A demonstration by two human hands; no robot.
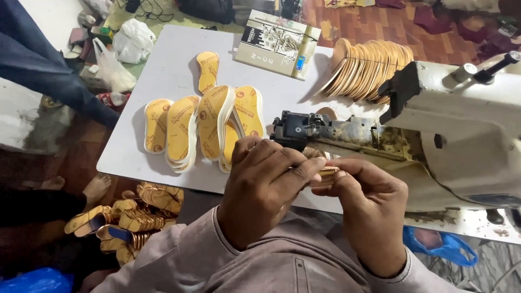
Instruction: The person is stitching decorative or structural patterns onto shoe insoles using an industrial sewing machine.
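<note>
We see both hands meeting at the near edge of the white desk (173, 70), just under the arm of the worn sewing machine (461, 130). Left hand (263, 187) pinches a thin tan piece (327, 172) between fingertips, right hand (369, 203) closed on its other end (mostly hidden by fingers). Yellow insoles (209, 127) lie fanned to the left, a stack of tan soles (369, 68) far right, gold sandals (135, 217) on the floor

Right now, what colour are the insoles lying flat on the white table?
The insoles are yellow with white edges and small reddish round marks, seen in the head view, the only one.
</note>
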